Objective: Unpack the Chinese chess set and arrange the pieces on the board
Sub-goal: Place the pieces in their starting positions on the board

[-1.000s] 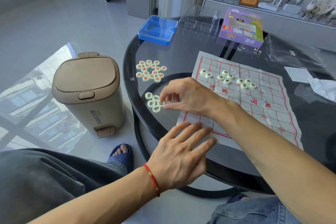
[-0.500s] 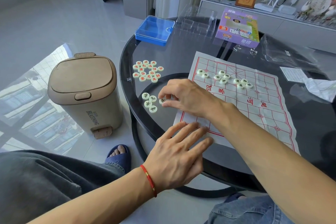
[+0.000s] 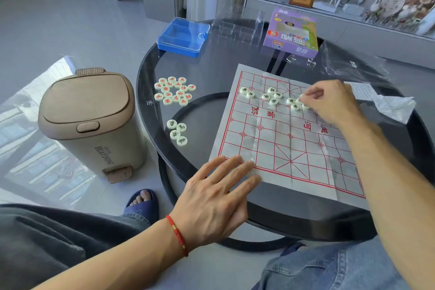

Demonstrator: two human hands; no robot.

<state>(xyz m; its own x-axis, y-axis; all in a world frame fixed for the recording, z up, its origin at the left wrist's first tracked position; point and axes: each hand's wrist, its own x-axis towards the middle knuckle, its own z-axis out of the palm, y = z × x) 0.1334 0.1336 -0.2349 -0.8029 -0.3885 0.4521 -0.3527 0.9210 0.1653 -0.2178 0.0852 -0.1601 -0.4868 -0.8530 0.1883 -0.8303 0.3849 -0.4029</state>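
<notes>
The paper board [image 3: 294, 148] with red lines lies on the glass table [image 3: 150, 70]. Several pale pieces with dark characters [image 3: 273, 97] sit in loose clusters on the board's far rows. My right hand [image 3: 332, 103] is over the right-hand cluster, thumb and fingers pinching one pale chess piece [image 3: 302, 99] down at the board. My left hand [image 3: 219, 195] lies flat with straight fingers, pressing the board's near left corner. Off the board to the left are a group of red-lettered pieces [image 3: 174, 90] and a smaller group of dark-lettered pieces [image 3: 177, 133].
At the table's far side stand a blue plastic case [image 3: 183, 36], a clear plastic insert [image 3: 237, 28] and the purple set box [image 3: 292, 33]. A plastic bag [image 3: 348, 63] and crumpled paper [image 3: 393, 105] lie right. A beige pedal bin [image 3: 91, 120] stands left of the table.
My right hand took one piece from the small dark-lettered group at the left and carried it right, to the cluster on the board's far rows. My left hand stayed on the corner.
</notes>
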